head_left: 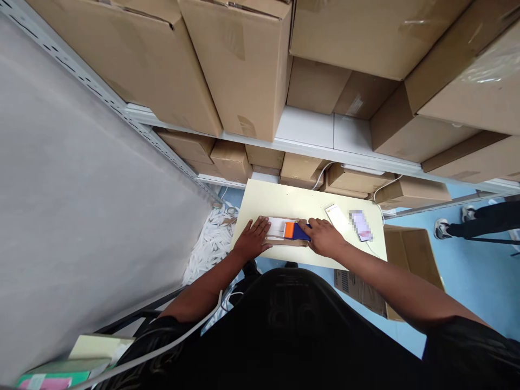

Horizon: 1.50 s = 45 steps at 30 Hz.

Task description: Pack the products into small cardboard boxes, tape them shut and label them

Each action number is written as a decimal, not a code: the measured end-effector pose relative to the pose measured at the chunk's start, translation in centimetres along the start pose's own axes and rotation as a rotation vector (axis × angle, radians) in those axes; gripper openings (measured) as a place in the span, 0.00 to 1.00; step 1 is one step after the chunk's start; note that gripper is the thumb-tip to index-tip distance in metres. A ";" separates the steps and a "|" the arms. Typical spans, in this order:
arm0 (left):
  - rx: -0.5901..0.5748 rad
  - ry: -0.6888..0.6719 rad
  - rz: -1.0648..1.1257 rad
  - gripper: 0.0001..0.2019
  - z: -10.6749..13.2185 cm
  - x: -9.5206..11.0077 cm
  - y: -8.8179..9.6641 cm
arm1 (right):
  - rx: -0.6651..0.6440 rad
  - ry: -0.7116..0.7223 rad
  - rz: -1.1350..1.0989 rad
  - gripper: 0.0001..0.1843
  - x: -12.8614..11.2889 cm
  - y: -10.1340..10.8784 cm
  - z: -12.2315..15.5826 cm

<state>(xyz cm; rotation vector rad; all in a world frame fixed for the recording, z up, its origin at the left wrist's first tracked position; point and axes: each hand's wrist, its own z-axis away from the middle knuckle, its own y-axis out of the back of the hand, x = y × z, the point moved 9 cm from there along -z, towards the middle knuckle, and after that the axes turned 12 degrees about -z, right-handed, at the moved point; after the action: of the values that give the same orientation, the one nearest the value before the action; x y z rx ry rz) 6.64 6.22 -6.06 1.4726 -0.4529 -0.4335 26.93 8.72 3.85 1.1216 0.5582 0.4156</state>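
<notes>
On the pale yellow table lies a shallow open cardboard tray (286, 242) with brown edges and a white sheet-like surface (276, 227) inside. A small orange and dark blue packet (294, 231) rests in its right half; its exact kind is unclear. My left hand (254, 238) lies flat at the left end of the tray, fingers stretched out and thumb apart. At the other end, my right hand (324, 236) has bent fingers on the blue end of the packet and hides part of it.
Right of the hands, a white slip (336, 218) and a phone with a cable (361, 225) lie on the table (268, 195). Shelves ahead hold brown cartons (244, 65). White scraps (209, 238) cover the floor at left. An open carton (414, 249) and another person's legs (483, 219) are at right.
</notes>
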 end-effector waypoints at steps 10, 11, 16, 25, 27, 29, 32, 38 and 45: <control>0.017 -0.018 0.005 0.42 0.1 -0.1 -0.5 | -0.036 -0.168 0.079 0.38 12.3 -2.8 9.0; 0.019 -0.023 0.005 0.42 0.0 -0.1 -0.6 | -0.047 -0.186 0.078 0.38 12.7 -3.6 9.1; 0.042 -0.032 0.015 0.44 0.0 0.0 -0.9 | -0.141 -0.234 0.003 0.37 10.6 -7.7 4.6; 0.031 -0.037 0.040 0.44 0.0 0.0 -0.7 | -0.242 -0.414 -0.320 0.37 13.0 -14.3 4.3; 0.045 -0.023 0.084 0.45 0.2 -0.2 -0.5 | -0.210 -0.455 -0.399 0.35 14.0 -15.3 5.4; 0.092 0.062 0.160 0.49 0.6 -0.7 -0.3 | -0.163 -0.489 -0.444 0.33 14.5 -16.0 6.1; 0.152 0.293 0.381 0.56 2.2 -2.1 -1.4 | -0.051 -0.550 -0.491 0.29 15.1 -16.3 6.2; -0.011 0.522 0.965 0.49 4.5 -1.9 -7.7 | 0.136 -0.731 -0.429 0.32 15.1 -16.3 6.8; -0.008 0.530 1.072 0.35 2.9 -2.1 -5.4 | 0.323 -0.336 -0.697 0.33 4.7 -14.8 3.4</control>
<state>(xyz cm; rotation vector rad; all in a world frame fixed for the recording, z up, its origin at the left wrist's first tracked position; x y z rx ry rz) 3.30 4.60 -11.37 1.0782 -0.7202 0.7823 33.22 3.27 -9.71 1.1884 0.6880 -0.4741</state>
